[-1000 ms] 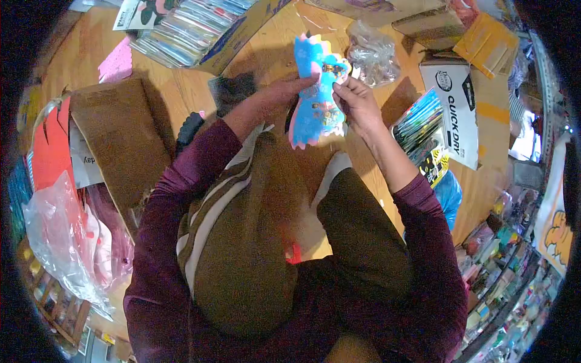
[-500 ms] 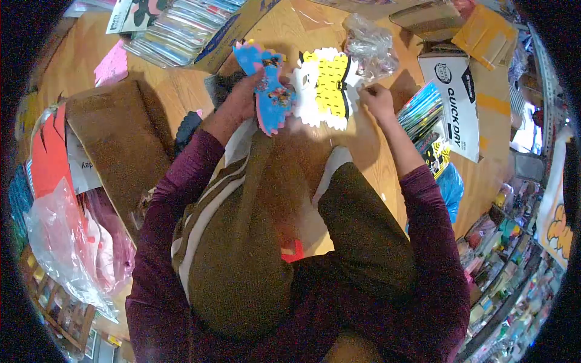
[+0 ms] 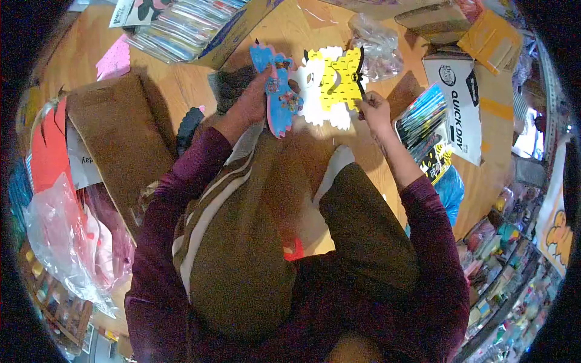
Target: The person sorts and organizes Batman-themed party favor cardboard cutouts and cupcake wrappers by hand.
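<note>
My left hand (image 3: 254,97) is closed on a blue cut-out card (image 3: 279,91) with scalloped pink edges and small printed figures, held upright. To its right, a white scalloped cut-out (image 3: 311,109) lies behind a yellow cut-out (image 3: 343,78) with black dashes and a black bat-like edge. My right hand (image 3: 374,112) pinches the yellow cut-out at its lower right corner. The yellow piece is tilted, and a curved opening shows near its middle. Whether my left fingers also touch the white piece cannot be seen.
Crumpled clear plastic (image 3: 375,48) lies beyond my right hand. A white Quick Dry box (image 3: 454,103) and packed colourful sleeves (image 3: 423,121) stand right. A brown carton (image 3: 121,139) and plastic-wrapped items (image 3: 66,242) are left. A box of sleeved sheets (image 3: 187,30) is at top.
The yellow cut-out has shifted up and right and tilted away from the white one. My right hand now grips its corner. My left hand and the blue card have moved slightly right.
</note>
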